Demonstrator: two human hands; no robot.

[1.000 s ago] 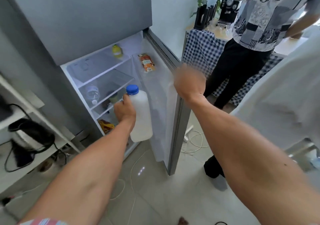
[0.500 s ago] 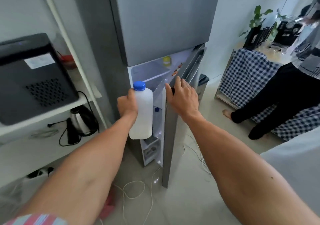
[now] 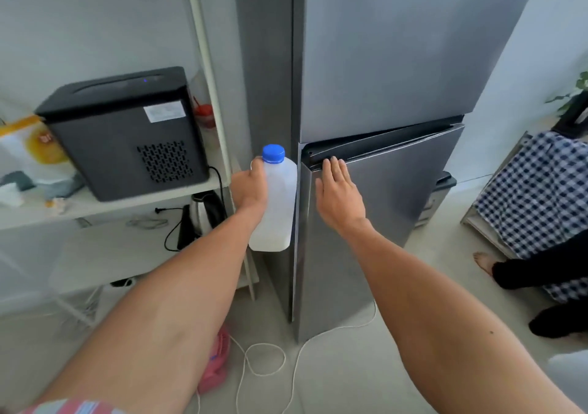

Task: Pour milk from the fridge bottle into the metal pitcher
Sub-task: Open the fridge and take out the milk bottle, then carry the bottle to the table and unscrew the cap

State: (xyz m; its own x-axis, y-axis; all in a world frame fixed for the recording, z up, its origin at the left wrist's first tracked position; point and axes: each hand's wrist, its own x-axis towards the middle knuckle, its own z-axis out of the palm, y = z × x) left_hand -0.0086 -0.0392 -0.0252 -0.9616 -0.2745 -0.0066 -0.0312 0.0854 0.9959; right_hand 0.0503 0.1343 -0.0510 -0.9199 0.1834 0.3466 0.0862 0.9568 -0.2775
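My left hand [image 3: 249, 189] grips a white plastic milk bottle [image 3: 276, 213] with a blue cap by its handle side, holding it upright just left of the grey fridge. The lower fridge door [image 3: 397, 210] is nearly shut, with a thin gap at its top edge. My right hand [image 3: 339, 195] lies flat on that door near its top left corner, fingers spread and holding nothing. No metal pitcher is in view.
A white shelf unit [image 3: 133, 200] to the left carries a black appliance [image 3: 127, 133], and a kettle [image 3: 206, 213] sits below it. White cables [image 3: 264, 359] trail on the floor. At the right are a checked-cloth table [image 3: 537, 197] and another person's leg [image 3: 541, 270].
The fridge door has swung from wide open to almost closed under my right hand. My left hand has brought the bottle out and to the left of the fridge.
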